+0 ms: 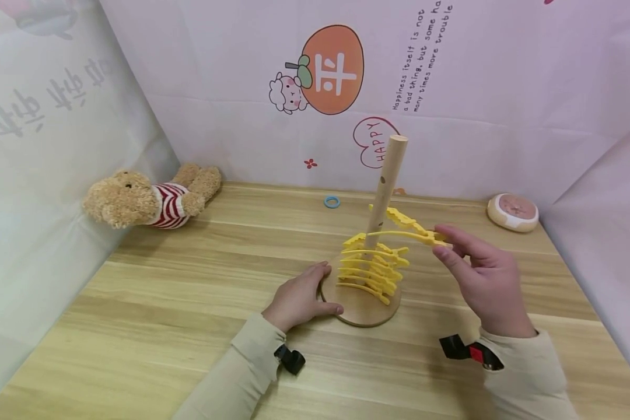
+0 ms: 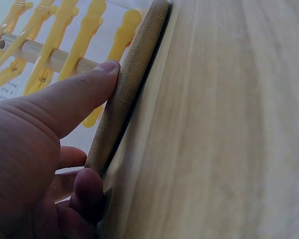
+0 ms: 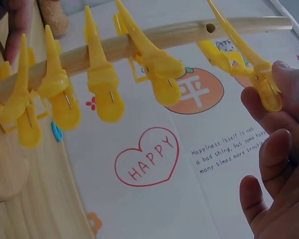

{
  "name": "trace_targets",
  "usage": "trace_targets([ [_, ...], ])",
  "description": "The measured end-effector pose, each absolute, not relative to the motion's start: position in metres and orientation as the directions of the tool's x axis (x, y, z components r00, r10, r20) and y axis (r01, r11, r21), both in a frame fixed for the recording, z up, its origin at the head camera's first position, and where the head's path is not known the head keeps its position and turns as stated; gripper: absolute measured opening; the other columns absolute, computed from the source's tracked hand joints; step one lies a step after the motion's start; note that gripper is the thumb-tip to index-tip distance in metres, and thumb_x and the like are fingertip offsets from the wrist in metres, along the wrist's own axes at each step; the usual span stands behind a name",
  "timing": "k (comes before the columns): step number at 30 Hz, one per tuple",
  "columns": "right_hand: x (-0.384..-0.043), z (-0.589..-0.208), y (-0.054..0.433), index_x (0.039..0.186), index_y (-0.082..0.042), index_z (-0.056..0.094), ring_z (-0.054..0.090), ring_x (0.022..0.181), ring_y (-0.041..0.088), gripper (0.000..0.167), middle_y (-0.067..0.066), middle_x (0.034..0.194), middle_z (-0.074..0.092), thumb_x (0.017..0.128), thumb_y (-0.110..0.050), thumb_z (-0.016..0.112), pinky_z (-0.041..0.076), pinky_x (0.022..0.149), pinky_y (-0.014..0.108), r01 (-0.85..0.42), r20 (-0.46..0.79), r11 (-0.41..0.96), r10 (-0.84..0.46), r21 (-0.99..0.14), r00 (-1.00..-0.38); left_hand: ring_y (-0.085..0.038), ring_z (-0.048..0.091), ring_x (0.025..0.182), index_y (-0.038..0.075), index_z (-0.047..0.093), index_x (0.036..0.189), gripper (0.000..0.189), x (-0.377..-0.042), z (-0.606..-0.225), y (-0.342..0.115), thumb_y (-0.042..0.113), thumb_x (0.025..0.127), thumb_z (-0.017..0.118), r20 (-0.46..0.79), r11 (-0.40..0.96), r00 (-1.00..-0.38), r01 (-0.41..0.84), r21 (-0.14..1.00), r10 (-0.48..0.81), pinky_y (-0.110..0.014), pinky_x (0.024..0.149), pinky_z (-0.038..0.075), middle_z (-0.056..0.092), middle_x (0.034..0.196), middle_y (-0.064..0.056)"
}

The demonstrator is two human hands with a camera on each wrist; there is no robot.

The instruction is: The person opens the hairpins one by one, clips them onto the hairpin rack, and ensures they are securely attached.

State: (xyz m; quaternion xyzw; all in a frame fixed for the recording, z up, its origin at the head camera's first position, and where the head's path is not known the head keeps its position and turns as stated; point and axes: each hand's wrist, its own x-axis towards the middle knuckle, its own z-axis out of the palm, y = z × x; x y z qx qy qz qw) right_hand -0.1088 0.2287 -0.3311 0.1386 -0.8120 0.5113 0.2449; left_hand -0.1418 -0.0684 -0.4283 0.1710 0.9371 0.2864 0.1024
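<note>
A round wooden base (image 1: pixel 361 314) carries an upright wooden post (image 1: pixel 392 166) with holes in it. Several yellow hair clips (image 1: pixel 370 271) are clipped one above another on its lower part. My left hand (image 1: pixel 300 298) grips the base's left edge, thumb on the upper face and the other fingers round the rim. Between thumb and index finger, my right hand (image 1: pixel 485 277) pinches the handles of another yellow hair clip (image 3: pixel 261 74). Its jaws are spread on either side of the post, above the other clips. In the right wrist view the remaining right fingers are loosely bent.
Behind the stand lies a small blue ring (image 1: pixel 332 202). A teddy bear (image 1: pixel 157 201) in a striped shirt lies at the back left of the wooden table (image 1: pixel 152 326). At the back right sits a round pink-and-white object (image 1: pixel 513 212). Printed white cloth (image 1: pixel 231 87) encloses the table.
</note>
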Motion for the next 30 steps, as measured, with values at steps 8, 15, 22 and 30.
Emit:
trace_targets([
  [8,-0.109,-0.333,0.22,0.121,-0.002,0.073,0.048,0.063,0.007,0.034,-0.008,0.072,0.063,0.087,0.004,0.074,0.027,0.041,0.028,-0.484,0.542,0.447,0.003,-0.753,-0.84,-0.025,0.039,0.144,0.011,0.045,0.151,0.092,-0.141,-0.427,-0.069,0.054,0.079,0.081,-0.094,0.777,-0.921,0.26,0.574,0.378,-0.047,0.111,0.039,0.038,0.16,-0.003],
  [15,-0.11,-0.336,0.215,0.121,-0.008,0.074,0.035,0.047,0.007,0.034,-0.003,0.069,0.058,0.088,-0.002,0.076,0.023,0.035,0.027,-0.456,0.518,0.492,-0.011,-0.742,-0.855,-0.025,0.038,0.144,0.011,0.044,0.152,0.092,-0.141,-0.426,-0.07,0.053,0.079,0.081,-0.092,0.776,-0.919,0.267,0.572,0.384,-0.047,0.112,0.039,0.037,0.16,-0.003],
  [22,-0.111,-0.34,0.212,0.121,-0.009,0.074,0.031,0.042,0.008,0.033,-0.002,0.07,0.058,0.089,-0.005,0.076,0.024,0.035,0.026,-0.454,0.507,0.51,-0.041,-0.73,-0.861,-0.025,0.039,0.144,0.012,0.044,0.152,0.092,-0.14,-0.426,-0.069,0.055,0.08,0.08,-0.093,0.777,-0.917,0.271,0.569,0.388,-0.047,0.111,0.039,0.036,0.161,-0.002],
  [30,-0.111,-0.343,0.207,0.121,-0.016,0.075,0.034,0.043,0.01,0.032,0.0,0.071,0.058,0.09,-0.011,0.077,0.026,0.036,0.027,-0.399,0.45,0.525,-0.035,-0.752,-0.892,-0.025,0.039,0.144,0.013,0.045,0.152,0.091,-0.139,-0.426,-0.068,0.054,0.079,0.081,-0.095,0.775,-0.922,0.256,0.578,0.375,-0.048,0.111,0.04,0.036,0.16,-0.002],
])
